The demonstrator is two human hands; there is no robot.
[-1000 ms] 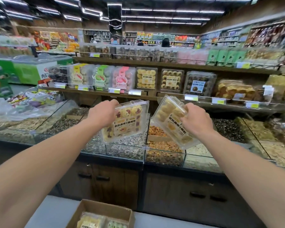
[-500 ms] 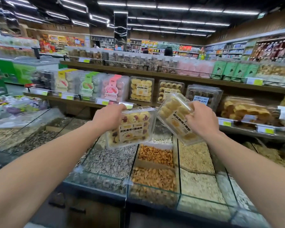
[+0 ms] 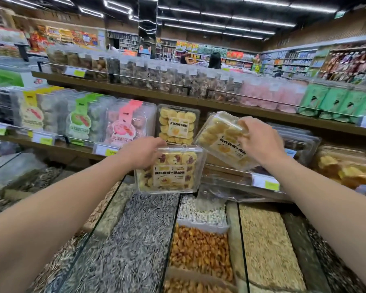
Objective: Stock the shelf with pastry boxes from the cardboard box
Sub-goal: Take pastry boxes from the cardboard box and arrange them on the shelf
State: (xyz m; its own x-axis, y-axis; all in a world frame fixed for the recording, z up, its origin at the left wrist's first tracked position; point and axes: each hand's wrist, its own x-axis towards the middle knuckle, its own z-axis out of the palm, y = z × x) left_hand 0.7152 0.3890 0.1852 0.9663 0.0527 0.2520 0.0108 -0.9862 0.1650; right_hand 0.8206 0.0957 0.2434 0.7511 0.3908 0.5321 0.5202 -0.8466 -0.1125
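You face a wooden shelf (image 3: 148, 98) of clear pastry packs in a supermarket aisle, with glass-covered bins of seeds and nuts (image 3: 135, 240) below. Your left hand (image 3: 144, 153) grips a red-dotted pastry box (image 3: 170, 169) upright — your right hand (image 3: 260, 140) clasps a tilted yellow pastry box (image 3: 218, 138) just before the shelf.

The wooden shelf (image 3: 51, 145) carries a row of upright clear pastry boxes (image 3: 178, 124).
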